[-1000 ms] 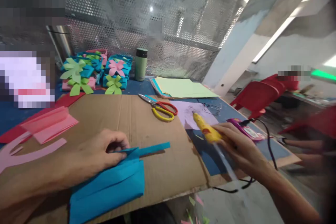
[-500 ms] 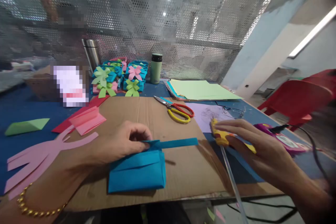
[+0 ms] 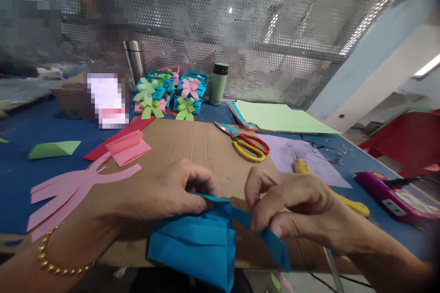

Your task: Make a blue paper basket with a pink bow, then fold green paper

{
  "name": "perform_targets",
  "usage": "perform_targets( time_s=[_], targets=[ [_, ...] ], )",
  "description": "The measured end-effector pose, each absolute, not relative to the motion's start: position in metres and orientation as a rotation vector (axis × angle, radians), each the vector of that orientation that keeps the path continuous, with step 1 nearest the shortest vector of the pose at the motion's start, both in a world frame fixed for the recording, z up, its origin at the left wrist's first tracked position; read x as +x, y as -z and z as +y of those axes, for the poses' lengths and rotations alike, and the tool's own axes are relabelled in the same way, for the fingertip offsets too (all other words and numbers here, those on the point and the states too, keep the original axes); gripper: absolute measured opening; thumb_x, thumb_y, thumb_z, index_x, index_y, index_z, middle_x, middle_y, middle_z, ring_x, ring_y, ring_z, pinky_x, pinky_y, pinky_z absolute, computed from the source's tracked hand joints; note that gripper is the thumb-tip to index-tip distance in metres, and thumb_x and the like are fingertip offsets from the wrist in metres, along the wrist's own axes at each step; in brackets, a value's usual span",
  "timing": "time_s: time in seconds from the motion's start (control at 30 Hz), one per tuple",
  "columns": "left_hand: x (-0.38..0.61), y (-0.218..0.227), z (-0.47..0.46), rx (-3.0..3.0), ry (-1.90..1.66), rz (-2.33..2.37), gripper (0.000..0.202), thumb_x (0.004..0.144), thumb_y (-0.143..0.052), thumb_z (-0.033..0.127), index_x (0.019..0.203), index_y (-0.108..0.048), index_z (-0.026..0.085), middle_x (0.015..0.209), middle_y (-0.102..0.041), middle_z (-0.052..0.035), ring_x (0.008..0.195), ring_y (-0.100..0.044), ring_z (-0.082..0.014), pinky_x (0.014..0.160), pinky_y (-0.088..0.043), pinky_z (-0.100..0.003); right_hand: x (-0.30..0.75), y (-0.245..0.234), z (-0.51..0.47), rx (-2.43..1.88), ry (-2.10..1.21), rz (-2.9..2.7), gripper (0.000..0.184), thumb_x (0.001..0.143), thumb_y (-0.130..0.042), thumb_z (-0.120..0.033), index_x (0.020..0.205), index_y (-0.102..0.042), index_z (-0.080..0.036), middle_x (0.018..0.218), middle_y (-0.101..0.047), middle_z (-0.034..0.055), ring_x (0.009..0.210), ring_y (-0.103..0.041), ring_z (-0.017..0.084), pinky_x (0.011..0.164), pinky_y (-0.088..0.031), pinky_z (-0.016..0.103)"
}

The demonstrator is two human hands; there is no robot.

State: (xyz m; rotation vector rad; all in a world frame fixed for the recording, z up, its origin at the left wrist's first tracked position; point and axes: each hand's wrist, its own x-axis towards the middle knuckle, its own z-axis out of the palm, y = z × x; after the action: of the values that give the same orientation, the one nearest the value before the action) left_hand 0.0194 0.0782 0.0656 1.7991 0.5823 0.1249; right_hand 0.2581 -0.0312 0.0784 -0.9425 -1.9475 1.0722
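My left hand (image 3: 175, 187) is closed on the top edge of a folded blue paper box (image 3: 192, 240), its thumb on the near side. The box tilts over the near edge of the cardboard. A blue paper strip (image 3: 276, 247) runs out from the box's top right. Thumb and fingers of my right hand (image 3: 292, 206) pinch this strip partway along, and its loose end hangs down. Partly hidden behind my right hand lies a yellow glue gun (image 3: 302, 167), with a clear glue stick (image 3: 332, 268) showing below my wrist.
Scissors (image 3: 242, 141) lie on the cardboard sheet (image 3: 178, 139). Pink paper cutouts (image 3: 75, 185) are at the left. Finished paper boxes with flowers (image 3: 185, 96), a green bottle (image 3: 218, 84) and stacked paper (image 3: 282, 116) stand behind. A purple power strip (image 3: 395, 197) is at right.
My right hand has left the glue gun and moved left to pinch the blue strip, which now bends downward. My left hand has brought the box nearer and tilted it.
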Motion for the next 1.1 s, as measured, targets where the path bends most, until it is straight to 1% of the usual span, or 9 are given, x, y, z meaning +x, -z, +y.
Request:
perform_targets(
  time_s=[0.1,0.17,0.27,0.37,0.5,0.7,0.87,1.0,1.1],
  targets=[
    [0.018,-0.069,0.077,1.883,-0.077,0.584,0.013,0.076,-0.061,0.018,0.084,-0.071,0.018,0.078,-0.065,0.0058,0.076,-0.056,-0.0123,0.062,-0.04,-0.021,0.252,-0.078,-0.03,-1.031,-1.017,-1.94,0.021,0.091,-0.073,-0.038,0.08,-0.076,-0.02,0.077,-0.061,0.0007,0.078,-0.056,0.014,0.069,-0.043,0.027],
    [0.017,-0.069,0.078,1.912,-0.045,0.604,0.015,0.076,-0.061,0.019,0.086,-0.072,0.019,0.079,-0.067,0.0052,0.075,-0.057,-0.0126,0.061,-0.041,-0.021,0.248,-0.078,-0.03,-1.126,-0.924,-1.965,0.025,0.094,-0.07,-0.036,0.076,-0.071,-0.02,0.075,-0.058,-0.0011,0.075,-0.054,0.013,0.068,-0.041,0.027],
    [0.018,-0.064,0.079,1.902,-0.045,0.634,0.011,0.076,-0.063,0.021,0.084,-0.071,0.02,0.076,-0.067,0.0049,0.071,-0.057,-0.0119,0.056,-0.039,-0.021,0.243,-0.076,-0.033,-1.269,-0.738,-2.029,0.023,0.098,-0.065,-0.032,0.078,-0.066,-0.019,0.079,-0.057,-0.0014,0.075,-0.053,0.012,0.068,-0.04,0.027],
    [0.02,-0.06,0.081,1.928,-0.063,0.667,0.01,0.075,-0.064,0.021,0.082,-0.071,0.019,0.073,-0.066,0.0049,0.069,-0.056,-0.0118,0.055,-0.038,-0.021,0.241,-0.073,-0.036,-1.326,-0.652,-2.069,0.023,0.098,-0.063,-0.031,0.079,-0.063,-0.02,0.08,-0.056,-0.0016,0.075,-0.053,0.012,0.067,-0.04,0.027],
    [0.022,-0.057,0.082,1.933,-0.061,0.676,0.011,0.074,-0.065,0.022,0.083,-0.071,0.019,0.075,-0.067,0.0038,0.072,-0.059,-0.0138,0.057,-0.041,-0.023,0.238,-0.067,-0.036,-1.357,-0.63,-2.125,0.022,0.098,-0.063,-0.03,0.079,-0.063,-0.02,0.079,-0.055,-0.0024,0.07,-0.051,0.011,0.062,-0.038,0.027],
    [0.022,-0.056,0.082,1.962,-0.047,0.687,0.01,0.073,-0.064,0.021,0.081,-0.07,0.02,0.073,-0.067,0.0044,0.071,-0.059,-0.0135,0.056,-0.04,-0.023,0.233,-0.056,-0.031,-1.413,-0.476,-2.239,0.017,0.096,-0.064,-0.027,0.082,-0.063,-0.019,0.078,-0.053,-0.0023,0.065,-0.048,0.01,0.058,-0.03,0.028],
    [0.021,-0.055,0.08,1.999,-0.052,0.694,0.01,0.074,-0.062,0.021,0.08,-0.07,0.02,0.073,-0.068,0.0042,0.071,-0.061,-0.0137,0.057,-0.04,-0.023,0.23,-0.058,-0.026,-1.504,-0.504,-2.266,0.021,0.097,-0.061,-0.029,0.079,-0.065,-0.018,0.077,-0.052,-0.0013,0.065,-0.047,0.011,0.057,-0.029,0.028],
    [0.02,-0.056,0.08,2.003,-0.017,0.701,0.011,0.073,-0.06,0.02,0.078,-0.069,0.02,0.072,-0.067,0.0043,0.07,-0.06,-0.0136,0.056,-0.038,-0.023,0.229,-0.061,-0.023,-1.558,-0.539,-2.281,0.019,0.096,-0.061,-0.027,0.081,-0.068,-0.018,0.076,-0.051,-0.0008,0.065,-0.046,0.012,0.058,-0.03,0.028],
    [0.019,-0.058,0.079,2.012,-0.008,0.691,0.012,0.072,-0.059,0.02,0.079,-0.069,0.021,0.073,-0.067,0.004,0.071,-0.06,-0.0138,0.057,-0.039,-0.023,0.229,-0.06,-0.023,-1.537,-0.533,-2.298,0.017,0.094,-0.061,-0.024,0.08,-0.067,-0.018,0.075,-0.05,-0.0013,0.065,-0.046,0.012,0.058,-0.03,0.027]
  ],
)
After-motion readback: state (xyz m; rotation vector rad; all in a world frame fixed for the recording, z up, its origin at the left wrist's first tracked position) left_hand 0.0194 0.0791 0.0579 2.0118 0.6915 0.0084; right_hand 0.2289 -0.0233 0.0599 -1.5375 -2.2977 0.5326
